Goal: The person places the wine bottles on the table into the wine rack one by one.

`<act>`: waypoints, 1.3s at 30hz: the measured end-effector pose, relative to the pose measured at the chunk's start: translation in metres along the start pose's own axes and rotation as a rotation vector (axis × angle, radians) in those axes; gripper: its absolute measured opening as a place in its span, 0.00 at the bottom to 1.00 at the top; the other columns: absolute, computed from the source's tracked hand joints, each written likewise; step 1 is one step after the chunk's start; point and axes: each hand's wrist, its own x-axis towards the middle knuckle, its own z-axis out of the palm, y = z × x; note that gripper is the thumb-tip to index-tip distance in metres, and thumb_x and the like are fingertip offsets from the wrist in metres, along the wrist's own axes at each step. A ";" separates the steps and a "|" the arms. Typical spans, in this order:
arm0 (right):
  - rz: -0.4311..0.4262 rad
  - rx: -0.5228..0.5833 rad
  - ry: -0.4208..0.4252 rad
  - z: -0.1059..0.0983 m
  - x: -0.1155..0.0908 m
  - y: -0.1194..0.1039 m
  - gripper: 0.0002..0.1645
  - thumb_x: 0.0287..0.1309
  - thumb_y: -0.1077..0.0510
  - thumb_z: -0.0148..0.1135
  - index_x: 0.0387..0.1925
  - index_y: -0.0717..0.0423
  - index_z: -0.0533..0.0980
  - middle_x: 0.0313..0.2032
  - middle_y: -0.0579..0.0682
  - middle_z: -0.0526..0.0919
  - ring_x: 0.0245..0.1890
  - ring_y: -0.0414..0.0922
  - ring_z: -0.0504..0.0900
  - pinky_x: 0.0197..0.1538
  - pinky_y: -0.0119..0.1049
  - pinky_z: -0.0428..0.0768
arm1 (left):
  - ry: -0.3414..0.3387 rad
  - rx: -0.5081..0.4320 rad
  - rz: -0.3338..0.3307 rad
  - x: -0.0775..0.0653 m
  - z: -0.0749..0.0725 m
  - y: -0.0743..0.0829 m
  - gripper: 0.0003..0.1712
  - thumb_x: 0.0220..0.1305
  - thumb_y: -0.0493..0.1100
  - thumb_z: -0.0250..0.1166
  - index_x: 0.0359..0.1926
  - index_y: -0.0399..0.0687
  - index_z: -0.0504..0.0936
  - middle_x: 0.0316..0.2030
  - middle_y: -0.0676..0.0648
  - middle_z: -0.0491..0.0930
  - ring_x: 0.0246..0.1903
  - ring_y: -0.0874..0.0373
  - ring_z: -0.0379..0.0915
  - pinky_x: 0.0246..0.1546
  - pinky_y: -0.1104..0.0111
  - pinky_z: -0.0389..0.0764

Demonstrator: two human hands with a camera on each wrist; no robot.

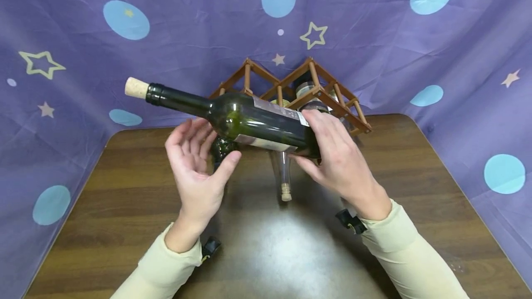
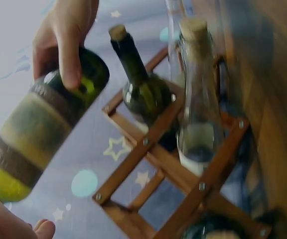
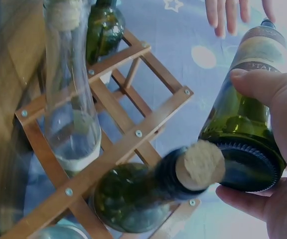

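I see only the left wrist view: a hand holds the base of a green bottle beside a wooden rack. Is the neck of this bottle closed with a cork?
Observer: Yes. In the head view the green bottle lies nearly level, and a cork closes its neck, which points to the person's left.
Operator: Which hand holds the base?
Observer: The right hand grips it. The left hand is open at the bottle's shoulder, fingers straight.
Operator: Where does the rack stand?
Observer: The wooden rack stands at the far edge of a brown wooden table, against a purple cloth.
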 end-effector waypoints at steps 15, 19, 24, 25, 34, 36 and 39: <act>-0.031 -0.073 -0.047 -0.015 0.000 0.011 0.46 0.51 0.55 0.74 0.66 0.71 0.65 0.60 0.64 0.74 0.59 0.61 0.72 0.66 0.50 0.65 | 0.170 0.580 0.542 0.031 -0.020 0.018 0.34 0.50 0.49 0.78 0.47 0.30 0.72 0.53 0.32 0.72 0.57 0.34 0.66 0.60 0.43 0.66; -0.033 -0.086 -0.065 -0.017 -0.001 0.012 0.46 0.50 0.55 0.74 0.67 0.71 0.65 0.61 0.63 0.74 0.59 0.61 0.72 0.67 0.49 0.64 | 0.133 0.689 0.665 0.031 -0.020 0.019 0.26 0.55 0.47 0.74 0.47 0.37 0.75 0.50 0.33 0.74 0.57 0.33 0.67 0.60 0.41 0.65; -0.036 -0.103 -0.088 -0.019 -0.001 0.011 0.46 0.49 0.56 0.74 0.66 0.71 0.66 0.61 0.63 0.74 0.58 0.61 0.72 0.68 0.48 0.64 | 0.069 0.774 0.719 0.031 -0.019 0.021 0.19 0.59 0.42 0.72 0.49 0.41 0.77 0.51 0.38 0.76 0.59 0.38 0.69 0.63 0.41 0.61; -0.037 -0.106 -0.091 -0.020 -0.001 0.012 0.46 0.49 0.56 0.74 0.66 0.71 0.66 0.61 0.63 0.74 0.58 0.62 0.72 0.68 0.48 0.64 | 0.048 0.793 0.724 0.031 -0.020 0.021 0.19 0.60 0.42 0.71 0.50 0.41 0.77 0.52 0.39 0.77 0.59 0.39 0.69 0.64 0.42 0.61; -0.066 -0.133 -0.141 -0.020 -0.001 0.013 0.45 0.48 0.58 0.74 0.66 0.69 0.67 0.61 0.63 0.74 0.58 0.62 0.72 0.67 0.48 0.65 | -0.274 0.977 0.704 0.032 -0.034 0.021 0.21 0.67 0.40 0.64 0.57 0.34 0.78 0.59 0.38 0.77 0.63 0.41 0.69 0.64 0.43 0.62; -0.074 -0.138 -0.157 -0.020 -0.001 0.013 0.46 0.47 0.58 0.75 0.67 0.69 0.66 0.62 0.63 0.74 0.58 0.63 0.71 0.67 0.48 0.64 | -0.338 1.006 0.689 0.033 -0.036 0.021 0.21 0.65 0.37 0.65 0.58 0.33 0.78 0.59 0.37 0.77 0.62 0.41 0.69 0.64 0.44 0.63; -0.087 -0.147 -0.171 -0.018 -0.002 0.013 0.46 0.47 0.58 0.75 0.67 0.69 0.66 0.61 0.64 0.74 0.59 0.63 0.71 0.68 0.49 0.64 | -0.411 1.038 0.660 0.034 -0.039 0.021 0.23 0.62 0.34 0.66 0.58 0.31 0.77 0.58 0.36 0.78 0.61 0.40 0.71 0.64 0.46 0.64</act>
